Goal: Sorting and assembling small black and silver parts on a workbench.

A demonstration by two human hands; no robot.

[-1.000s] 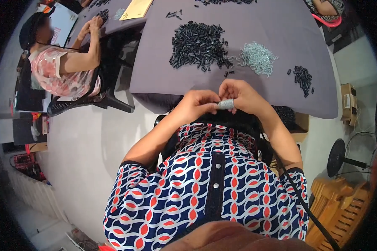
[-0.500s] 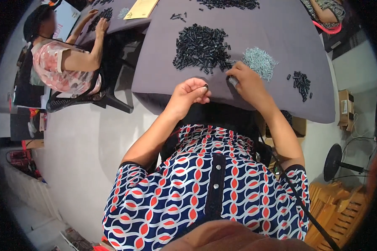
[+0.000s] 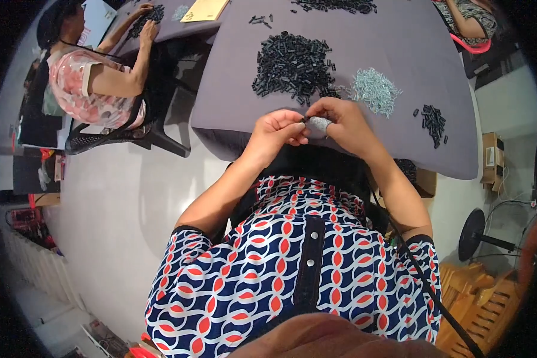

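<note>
- Hands meet just by the near edge of the grey tabletop [image 3: 232,98], the left hand [image 3: 271,134] beside the right hand [image 3: 350,126], tips close together
- Left hand pinches a small black piece [image 3: 305,119] between thumb and fingers
- Right hand has its bent fingertips at that same piece; whether it grips it or only touches it, I cannot tell
- Grey wrap [image 3: 319,123] sits at the right hand, seemingly around a digit, perhaps to spare the skin from rubbing
- Fingertip hold probably suits so slight a piece, leaving one end free for the other hand
- Black pile [image 3: 292,65] lies just beyond the hands, and a silvery pile [image 3: 377,90] beyond the right hand, both likely set there for a short reach
- Smaller black heap [image 3: 433,122] lies off to the right of the hands, perhaps to keep its pieces separate
- Piece between the hands looks dark and tiny, mostly hidden by fingers; loose ones in the black pile look short, tube-like and slightly shiny
</note>
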